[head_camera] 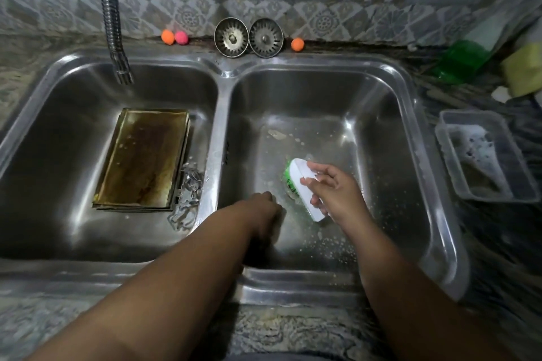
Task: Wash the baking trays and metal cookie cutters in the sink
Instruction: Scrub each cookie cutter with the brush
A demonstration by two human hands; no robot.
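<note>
The baking trays (140, 160) lie stacked in the sink's (220, 67) left basin, long axis front to back, cookie cutters (187, 199) at their right edge. Right hand (337, 187) fingers clamp a white brush (305, 187); left hand (264, 208) is curled, grip unclear.

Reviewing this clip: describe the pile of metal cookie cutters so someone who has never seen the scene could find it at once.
Start at the double steel sink and take the left basin, under the hose tap. A stack of browned baking trays lies on its floor; the cookie cutters sit heaped against the stack's right edge, beside the divider. They are thin, shiny, tangled metal outlines, unlike the flat rectangular trays.
</note>
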